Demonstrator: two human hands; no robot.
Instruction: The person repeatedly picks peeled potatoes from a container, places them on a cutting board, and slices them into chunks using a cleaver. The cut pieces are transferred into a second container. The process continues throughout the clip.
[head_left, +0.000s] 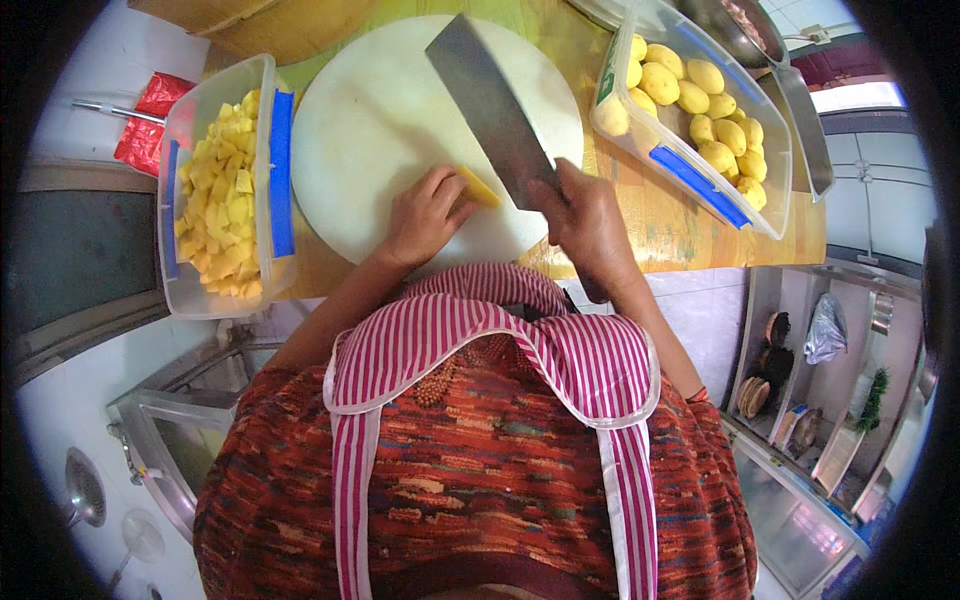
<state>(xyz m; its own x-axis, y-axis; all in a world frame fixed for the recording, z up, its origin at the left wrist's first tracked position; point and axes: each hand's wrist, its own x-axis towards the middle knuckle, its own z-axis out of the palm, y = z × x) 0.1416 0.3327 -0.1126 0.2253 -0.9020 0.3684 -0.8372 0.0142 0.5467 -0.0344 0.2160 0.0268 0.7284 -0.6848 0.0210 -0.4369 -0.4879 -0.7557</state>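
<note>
A broad cleaver (491, 109) is gripped in my right hand (589, 221), its blade slanting up and left above a round white cutting board (360, 97). My left hand (429, 214) rests near the board's front edge, its fingers around a flat piece of peeled potato (478, 187). The cleaver's heel is just right of that piece, with a small gap between them. To the left, a clear plastic bin (266, 75) holds a heap of potato chunks (221, 202). At the right, another clear bin (780, 214) contains several whole peeled potatoes (727, 135).
Both bins and the board stand on a wooden table (675, 251). A metal pan (739, 34) sits behind the right bin, with a steel blade-like sheet (806, 131) beside it. Red packaging (154, 124) is beyond the left bin. A metal-framed sink (180, 420) is lower left.
</note>
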